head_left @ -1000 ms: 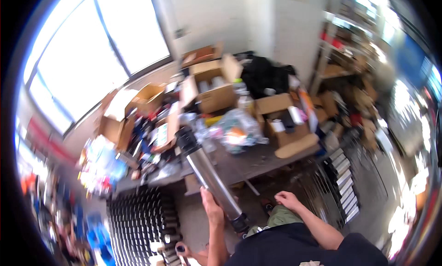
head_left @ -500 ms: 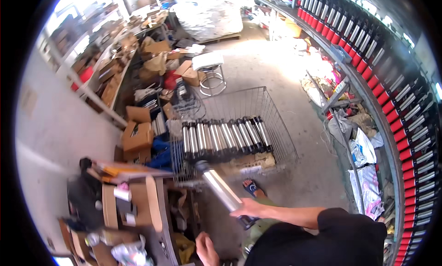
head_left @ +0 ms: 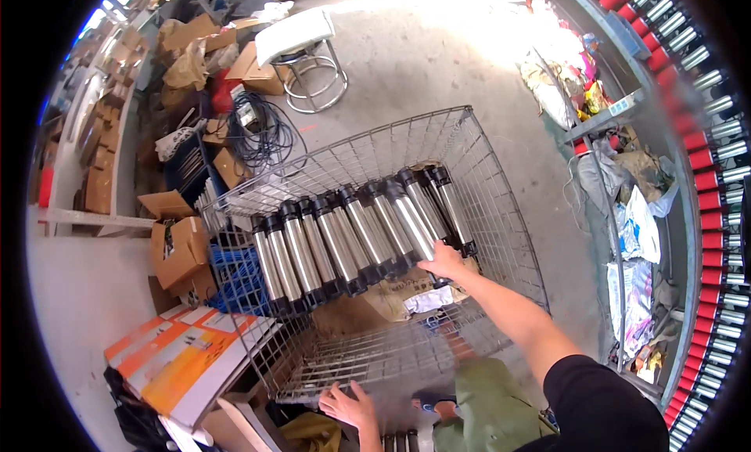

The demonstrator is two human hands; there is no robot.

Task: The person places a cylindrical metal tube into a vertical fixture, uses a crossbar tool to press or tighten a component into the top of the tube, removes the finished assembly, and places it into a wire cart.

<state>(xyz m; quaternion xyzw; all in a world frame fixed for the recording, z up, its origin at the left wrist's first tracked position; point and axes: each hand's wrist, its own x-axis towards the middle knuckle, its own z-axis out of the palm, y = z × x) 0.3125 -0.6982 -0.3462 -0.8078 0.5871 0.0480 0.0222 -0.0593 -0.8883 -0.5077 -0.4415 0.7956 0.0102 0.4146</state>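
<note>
Your right hand reaches down into the wire mesh cage with its fingers closed around the lower end of a steel cylinder, a polished metal tube with black caps at both ends. That cylinder lies on top of a row of like cylinders, packed side by side across the middle of the cage, their black upper caps lined up toward the far wall. Your right forearm comes in from the lower right, over the cage's near wall.

Your left hand is at the bottom edge of the view, fingers spread and curled over the near top rail of the cage; it grips the wire rim and nothing else.

Under the cylinders, on the cage floor, you can see flattened brown cardboard and a crumpled white scrap. Just left of the cage stand a blue plastic crate and an open cardboard box, and an orange and white carton lies against the cage's near left corner. Farther off on the concrete floor sits a round metal stool with a white cloth on its seat, with a coil of black cable beside it. Along the right rim runs a curved rack of red and silver tubes
</note>
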